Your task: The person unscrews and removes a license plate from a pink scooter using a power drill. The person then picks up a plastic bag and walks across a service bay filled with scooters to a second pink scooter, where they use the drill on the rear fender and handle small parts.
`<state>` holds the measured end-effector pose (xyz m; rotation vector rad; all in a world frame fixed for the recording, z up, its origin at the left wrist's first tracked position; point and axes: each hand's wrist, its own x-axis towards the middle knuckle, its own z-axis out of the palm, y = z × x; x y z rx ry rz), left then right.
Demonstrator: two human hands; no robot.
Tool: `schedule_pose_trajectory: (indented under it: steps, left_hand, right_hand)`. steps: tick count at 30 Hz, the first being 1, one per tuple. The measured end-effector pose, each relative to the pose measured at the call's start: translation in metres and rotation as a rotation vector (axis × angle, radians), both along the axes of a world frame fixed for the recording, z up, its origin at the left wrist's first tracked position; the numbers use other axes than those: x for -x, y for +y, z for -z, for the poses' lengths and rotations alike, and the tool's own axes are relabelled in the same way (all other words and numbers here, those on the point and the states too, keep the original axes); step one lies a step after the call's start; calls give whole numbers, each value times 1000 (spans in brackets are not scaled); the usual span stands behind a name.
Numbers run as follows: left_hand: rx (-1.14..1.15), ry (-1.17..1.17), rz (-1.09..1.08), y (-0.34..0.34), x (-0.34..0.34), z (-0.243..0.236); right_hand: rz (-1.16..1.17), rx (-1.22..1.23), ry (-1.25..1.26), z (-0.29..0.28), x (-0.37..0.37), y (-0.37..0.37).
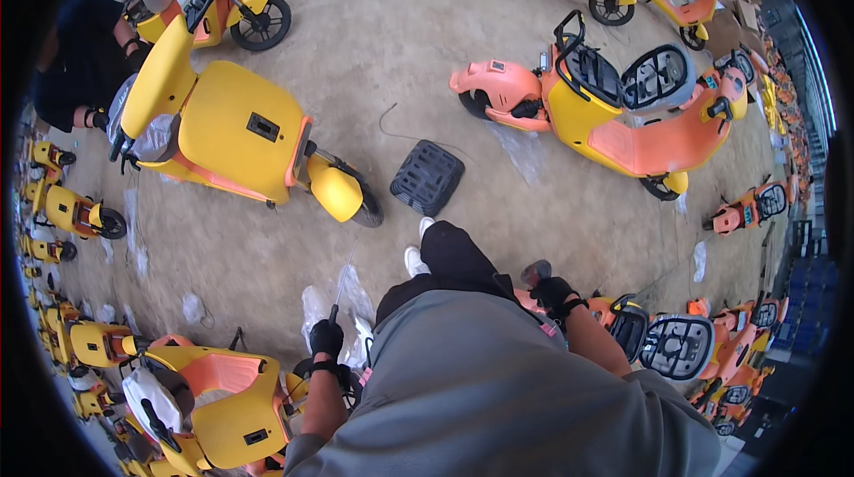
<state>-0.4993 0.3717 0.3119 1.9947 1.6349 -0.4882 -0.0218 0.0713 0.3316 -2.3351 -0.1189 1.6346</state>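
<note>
My left hand (326, 339), in a black glove, is closed round the dark handle of a screwdriver (334, 310) whose long thin shaft points ahead. Clear plastic wrapping (356, 297) lies on the floor beside it. On the other side of my body, my black-gloved right hand (553, 292) curls at a dark reddish, rounded piece (536, 272); its fingers are partly hidden. Close to that hand stands an orange and yellow scooter (609, 308), largely covered by my body and forearm. A yellow scooter (236, 410) is next to my left forearm.
A black ribbed plastic tray (428, 177) lies on the concrete ahead of my feet. Another yellow scooter (240, 117) stands front left, with a person in dark clothes (84, 59) beside it. An orange and yellow scooter (614, 112) stands front right. Rows of scooters line both sides.
</note>
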Motion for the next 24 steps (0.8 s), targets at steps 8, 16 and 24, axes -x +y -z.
schedule_pose_trajectory:
  steps: [8,16,24]
  left_hand:
    - [106,90,196,6,13,51]
    - [161,191,-10,40,-83,25]
    - [101,114,374,115,-186,16]
  right_hand:
    - [91,226,71,15,-39,-1]
    - [135,220,86,10,-108,37]
    - [300,139,80,-3,-213,104]
